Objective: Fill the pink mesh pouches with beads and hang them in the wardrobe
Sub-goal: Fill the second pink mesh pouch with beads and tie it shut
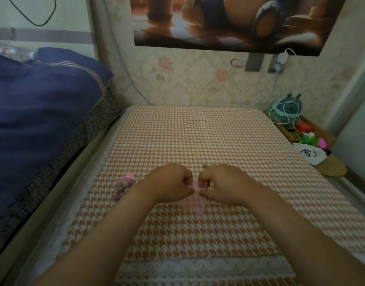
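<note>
A pink mesh pouch (195,205) lies on the houndstooth cloth in front of me, flat and see-through. Its pink drawstring top is pinched between my left hand (169,183) and my right hand (225,183), whose fingers are closed on it from either side. A second pink mesh pouch (125,185), bulging with pale brown beads and tied at the top, rests on the cloth just left of my left wrist. A few small beads (204,166) show beyond my right knuckles.
The orange-and-white houndstooth table cover (198,133) has a lace hem at the near edge. A bed with a dark blue quilt (43,104) sits on the left. At the right are a plush toy (289,110), white cables and a box of small items (309,139).
</note>
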Demonstrator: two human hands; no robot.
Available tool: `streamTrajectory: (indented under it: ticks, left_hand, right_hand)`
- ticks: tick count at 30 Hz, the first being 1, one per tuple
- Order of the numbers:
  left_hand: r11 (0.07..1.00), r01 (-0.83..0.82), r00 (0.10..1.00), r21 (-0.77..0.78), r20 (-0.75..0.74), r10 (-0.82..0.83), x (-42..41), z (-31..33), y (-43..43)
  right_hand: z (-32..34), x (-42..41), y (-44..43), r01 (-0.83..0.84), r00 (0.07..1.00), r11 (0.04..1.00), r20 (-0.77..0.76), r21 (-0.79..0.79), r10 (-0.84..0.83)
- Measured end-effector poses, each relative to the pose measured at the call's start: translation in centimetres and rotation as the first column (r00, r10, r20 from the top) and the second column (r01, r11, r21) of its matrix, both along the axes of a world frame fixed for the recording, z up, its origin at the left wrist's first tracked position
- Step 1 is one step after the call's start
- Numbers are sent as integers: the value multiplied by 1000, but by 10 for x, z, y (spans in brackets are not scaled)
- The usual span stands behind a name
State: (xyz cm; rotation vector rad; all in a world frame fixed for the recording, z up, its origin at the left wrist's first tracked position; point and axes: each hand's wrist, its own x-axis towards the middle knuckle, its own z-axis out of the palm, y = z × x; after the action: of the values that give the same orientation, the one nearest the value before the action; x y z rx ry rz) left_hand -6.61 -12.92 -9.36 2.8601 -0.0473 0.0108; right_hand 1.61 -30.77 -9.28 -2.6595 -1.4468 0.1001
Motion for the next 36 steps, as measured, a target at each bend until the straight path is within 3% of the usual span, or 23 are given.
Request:
streamTrajectory:
  ticks: [4,7,10,13,15,19,28,36]
  left_hand:
    - [993,-32,999,117,43,27,3,3,0]
    - [996,-53,998,67,41,50,5,2,-9]
    - [983,-124,991,-132,28,129,9,1,-14]
    - [928,-233,968,-289,25,251,18,0,-11]
    - [885,-281,953,-372,3,304,23,-1,-11]
    - [820,-338,929,-462,-23,370,30,-1,-16]
    - [890,-267,963,-370,-61,264,31,3,-31]
    - [886,-296,955,-358,-75,288,25,-2,-25]
  right_hand:
    - [6,-1,-1,11,1000,999,9,-50,-11]
    - [5,1,-3,37,998,999,-39,-38,-38]
    - [1,8,-14,127,930,972,-366,197,-48]
    - [0,25,-30,370,839,819,-537,438,-92]
    - [-4,39,-40,459,857,735,-468,500,-217]
    - [-23,56,-51,476,869,802,-333,361,-366]
    - [-47,62,-27,431,902,896,-72,111,-425]
    - [-59,68,-20,431,900,890,2,147,-436]
